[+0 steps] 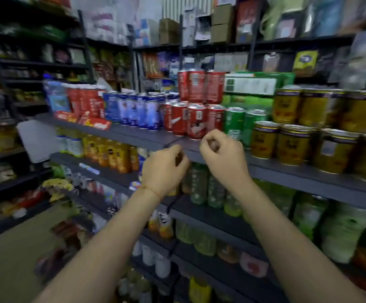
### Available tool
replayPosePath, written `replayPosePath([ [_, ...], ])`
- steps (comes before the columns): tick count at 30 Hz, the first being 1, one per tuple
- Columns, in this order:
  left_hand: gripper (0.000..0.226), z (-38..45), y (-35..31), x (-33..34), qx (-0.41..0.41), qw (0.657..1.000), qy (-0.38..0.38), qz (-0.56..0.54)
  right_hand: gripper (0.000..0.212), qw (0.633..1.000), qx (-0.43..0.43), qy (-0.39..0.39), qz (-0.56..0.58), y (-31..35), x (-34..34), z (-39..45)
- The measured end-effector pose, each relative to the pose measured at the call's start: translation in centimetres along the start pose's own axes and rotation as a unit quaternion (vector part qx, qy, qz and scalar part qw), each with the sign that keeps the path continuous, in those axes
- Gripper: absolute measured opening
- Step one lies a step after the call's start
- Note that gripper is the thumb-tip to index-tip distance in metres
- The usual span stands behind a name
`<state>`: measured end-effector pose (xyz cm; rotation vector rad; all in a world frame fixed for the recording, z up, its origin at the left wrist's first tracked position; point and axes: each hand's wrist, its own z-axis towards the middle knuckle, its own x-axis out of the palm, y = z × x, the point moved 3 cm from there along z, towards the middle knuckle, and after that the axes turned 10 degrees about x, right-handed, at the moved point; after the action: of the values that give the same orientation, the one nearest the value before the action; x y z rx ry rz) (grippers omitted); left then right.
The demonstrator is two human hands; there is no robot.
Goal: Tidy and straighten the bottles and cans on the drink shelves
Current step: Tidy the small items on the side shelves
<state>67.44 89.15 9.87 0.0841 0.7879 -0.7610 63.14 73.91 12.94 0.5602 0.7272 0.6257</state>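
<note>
Left hand (164,169): hovering at the top shelf's (287,171) edge, fingers curling, holding nothing.
Right hand (221,156): likewise, just below the red cans (196,121).
Cans: standing in 2 tiers; blur probably hiding any contact.

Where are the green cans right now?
In the head view, the green cans stand on the top drink shelf, right of centre, between the red cans and the yellow cans.

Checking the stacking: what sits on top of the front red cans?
A second tier of red cans stands on the lower red cans. What lies behind them is hidden.
</note>
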Motion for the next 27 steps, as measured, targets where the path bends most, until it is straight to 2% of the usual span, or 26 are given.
replayPosePath([
  [2,0.022,-2.9,7.7,-2.6,-0.036,0.998,0.047,-0.003,0.019,0.997,0.022,0.080,0.003,3.4,7.4,-0.4],
  [6,0.024,-7.5,20.2,-8.0,-0.107,0.989,0.097,-0.019,0.022,0.988,0.032,0.149,0.015,9.7,19.4,-0.5],
  [9,0.028,-9.0,26.7,-11.5,-0.142,0.985,0.092,-0.028,0.021,0.984,0.036,0.172,0.002,13.0,26.2,0.5],
  [13,0.022,-8.9,34.8,-14.1,-0.184,0.980,0.062,-0.036,0.014,0.980,0.037,0.191,0.029,15.7,34.1,3.4],
  [15,0.020,-8.1,38.7,-14.4,-0.196,0.979,0.048,-0.038,0.008,0.980,0.029,0.192,0.044,16.2,38.2,5.4],
  [22,0.015,-2.2,52.3,-13.9,-0.225,0.971,0.049,-0.069,0.021,0.985,0.021,0.144,0.096,17.5,52.5,15.9],
  [27,0.015,1.9,62.6,-13.9,-0.262,0.960,0.013,-0.100,0.022,0.989,0.001,0.119,0.093,19.5,62.0,23.2],
])
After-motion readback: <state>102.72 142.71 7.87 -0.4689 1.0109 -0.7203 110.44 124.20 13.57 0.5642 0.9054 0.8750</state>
